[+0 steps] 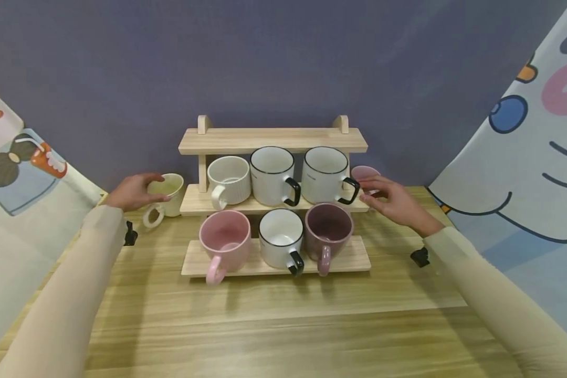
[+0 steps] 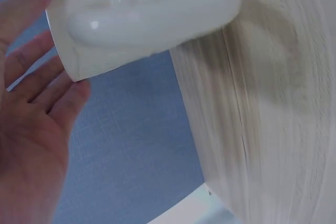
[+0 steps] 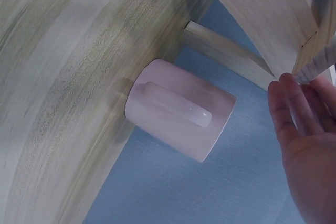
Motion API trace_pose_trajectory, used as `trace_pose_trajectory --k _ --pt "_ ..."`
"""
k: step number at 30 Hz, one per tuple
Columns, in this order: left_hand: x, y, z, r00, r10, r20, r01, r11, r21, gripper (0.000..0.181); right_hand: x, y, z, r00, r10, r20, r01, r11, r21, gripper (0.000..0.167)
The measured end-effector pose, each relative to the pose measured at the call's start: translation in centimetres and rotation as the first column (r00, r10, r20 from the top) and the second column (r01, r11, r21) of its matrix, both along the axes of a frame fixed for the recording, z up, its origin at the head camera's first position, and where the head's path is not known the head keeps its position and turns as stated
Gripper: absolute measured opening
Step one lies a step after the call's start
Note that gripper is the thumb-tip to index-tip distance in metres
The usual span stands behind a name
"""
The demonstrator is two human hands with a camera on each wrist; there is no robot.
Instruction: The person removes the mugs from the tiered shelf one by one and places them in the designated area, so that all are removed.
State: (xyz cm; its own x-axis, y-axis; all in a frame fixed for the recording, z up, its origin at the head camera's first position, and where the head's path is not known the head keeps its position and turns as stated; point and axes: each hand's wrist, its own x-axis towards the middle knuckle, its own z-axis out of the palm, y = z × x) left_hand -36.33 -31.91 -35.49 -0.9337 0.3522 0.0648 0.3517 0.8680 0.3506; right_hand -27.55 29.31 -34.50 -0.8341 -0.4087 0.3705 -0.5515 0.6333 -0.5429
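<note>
Surface [image 1: 283,331]: wood-grained, beneath everything. Rack [image 1: 274,140]: pale wood, three-tiered, at centre. Middle tier, right to left: black-rimmed white mug [image 1: 322,181], matching white mug [image 1: 270,184], ribbed white mug [image 1: 233,184]. Lower tier, left to right: deep-pink mug [image 1: 231,252], small black-rimmed mug [image 1: 280,247], plum mug [image 1: 325,241].

Cream mug [image 1: 174,203]: glossy, with a rounded ring handle towards seven o'clock; at the rack's nine o'clock. Pale-pink mug [image 3: 181,111]: plain, straight-sided; beside the rack at about three o'clock, upright on the surface.

Left hand [image 1: 134,192]: holding the cream mug near its rim, thumb to one side, fingers to the other. Right hand [image 1: 394,199]: fingers extended, narrowly parted from the thumb, holding nothing; fingertips by the middle tier's end, contact uncertain.
</note>
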Motion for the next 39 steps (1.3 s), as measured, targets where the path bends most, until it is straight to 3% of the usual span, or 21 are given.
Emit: trace_pose_trajectory --k 6,11,15,18,25,31,39 --pt "0.7 -0.6 0.5 0.998 -0.015 -0.058 0.016 1.000 0.016 0.065 1.9 -1.5 2.2 1.000 0.010 -0.011 -0.010 1.000 -0.001 0.031" --pt "1.9 0.2 1.9 0.992 -0.015 -0.125 0.024 0.998 0.066 0.066 0.4 -0.1 0.4 1.000 0.002 -0.009 -0.002 1.000 -0.011 0.034" --pt "3.2 2.0 3.7 0.971 -0.051 -0.234 0.081 0.990 0.119 0.059 -0.6 0.7 -0.7 1.000 -0.009 -0.011 0.009 1.000 -0.010 0.036" --pt "4.4 3.7 5.1 0.958 -0.074 -0.277 0.118 0.983 0.143 0.056 -0.7 0.8 -0.9 1.000 -0.007 -0.020 0.006 1.000 -0.019 0.036" --pt "7.0 7.8 7.6 0.961 -0.064 -0.269 0.112 0.980 0.166 0.059 -0.8 0.8 -0.9 1.000 -0.003 -0.009 0.003 1.000 -0.012 0.036" --pt "8.3 11.0 8.9 0.954 -0.108 -0.280 0.157 0.975 0.159 0.061 -0.5 0.5 -0.7 1.000 -0.008 0.005 0.008 1.000 -0.013 0.036" --pt "8.4 14.8 9.6 0.955 -0.140 -0.262 0.177 0.976 0.127 0.067 -0.2 0.3 -0.4 1.000 0.001 0.021 0.000 0.999 -0.034 0.037"
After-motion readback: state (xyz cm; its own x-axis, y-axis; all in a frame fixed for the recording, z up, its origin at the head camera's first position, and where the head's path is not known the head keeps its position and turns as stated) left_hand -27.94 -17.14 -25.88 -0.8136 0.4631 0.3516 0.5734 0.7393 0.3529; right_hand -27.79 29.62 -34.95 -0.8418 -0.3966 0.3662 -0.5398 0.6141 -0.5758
